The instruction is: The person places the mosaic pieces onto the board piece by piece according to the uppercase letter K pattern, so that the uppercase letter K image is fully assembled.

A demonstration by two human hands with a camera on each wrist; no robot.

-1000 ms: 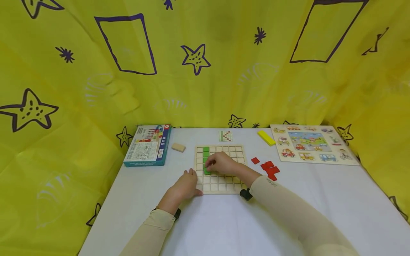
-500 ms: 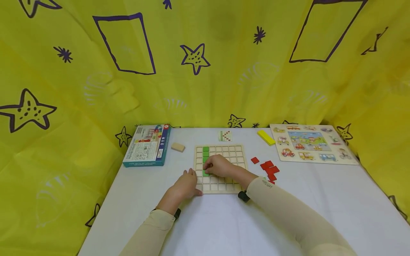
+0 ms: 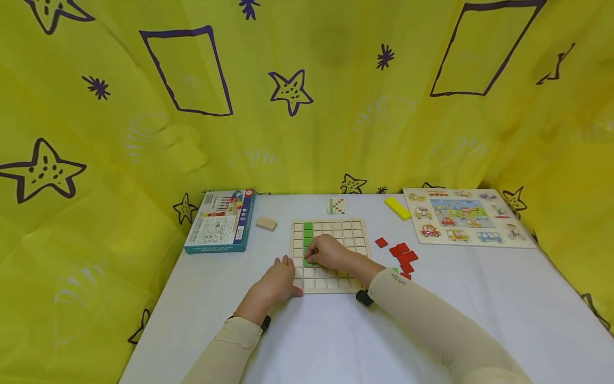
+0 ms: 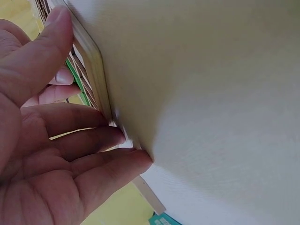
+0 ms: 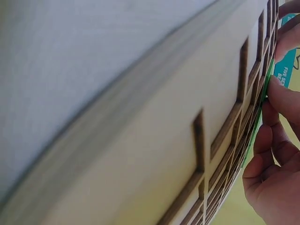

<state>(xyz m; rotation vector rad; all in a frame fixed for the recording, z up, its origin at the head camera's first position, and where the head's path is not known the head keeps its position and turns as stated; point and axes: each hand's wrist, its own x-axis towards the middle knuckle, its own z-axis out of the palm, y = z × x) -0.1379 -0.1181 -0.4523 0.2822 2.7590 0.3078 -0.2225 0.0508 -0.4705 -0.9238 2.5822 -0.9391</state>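
A wooden grid board (image 3: 331, 290) lies flat on the white table, with a column of green tiles (image 3: 308, 230) along its second column from the left. My right hand (image 3: 331, 252) reaches across the board from the right, thumb and forefinger pinching at the green tile (image 3: 308, 263) nearest me in that column. In the right wrist view its fingertips meet the green strip (image 5: 257, 129). My left hand (image 3: 275, 280) steadies the board's near-left corner: straight fingers touch the left side, the thumb the front edge (image 4: 96, 65). Part of the green column is hidden behind the right hand.
Several red tiles (image 3: 403, 253) and a green piece (image 3: 395, 270) lie right of the board. Behind it is a small pattern card (image 3: 337, 206). A wooden block (image 3: 266, 223) and a box (image 3: 218, 226) stand left; a yellow block (image 3: 397, 208) and picture puzzle (image 3: 470, 213) lie right.
My right hand has shifted slightly left and toward me, and the nearest green tile now lies flatter in line. A green piece shows by the red tiles beside the sleeve. My left hand stays put.
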